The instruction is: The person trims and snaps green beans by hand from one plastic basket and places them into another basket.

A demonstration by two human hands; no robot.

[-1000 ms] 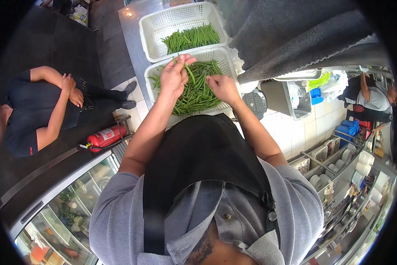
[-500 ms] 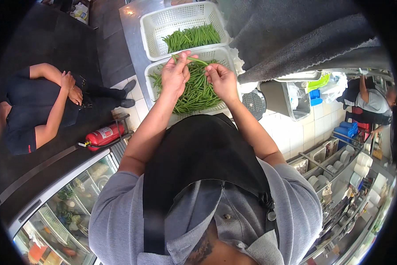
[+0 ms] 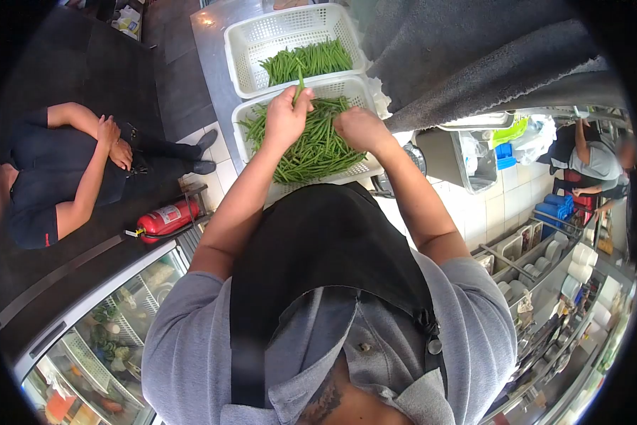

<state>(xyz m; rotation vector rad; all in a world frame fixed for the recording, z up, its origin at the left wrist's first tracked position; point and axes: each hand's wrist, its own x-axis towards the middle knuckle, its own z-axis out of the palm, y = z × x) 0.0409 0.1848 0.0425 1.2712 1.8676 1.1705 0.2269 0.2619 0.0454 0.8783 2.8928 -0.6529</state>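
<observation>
My left hand [image 3: 287, 119] is closed around a few green beans [image 3: 301, 79], whose ends stick up past the thumb. It hovers over the left side of the near white basket [image 3: 242, 145]. In that basket lies a loose, tangled heap of green beans [image 3: 308, 157]. My right hand [image 3: 362, 129] is over the right side of the heap, its fingers curled down against the beans; what they grip is hidden. Behind stands a second white basket [image 3: 244, 60], where green beans [image 3: 308, 61] lie in a neat, aligned row.
Both baskets stand on a metal counter [image 3: 212, 42]. Dark grey cloth [image 3: 474, 57] hangs at the right. A person [image 3: 63, 170] stands at the left near a red fire extinguisher [image 3: 168, 218]. A grey bin [image 3: 474, 170] and another person [image 3: 598, 159] are at the right.
My hands have moved apart. The bean held between them now points upward in my left hand, and my right hand has come down to the heap.
</observation>
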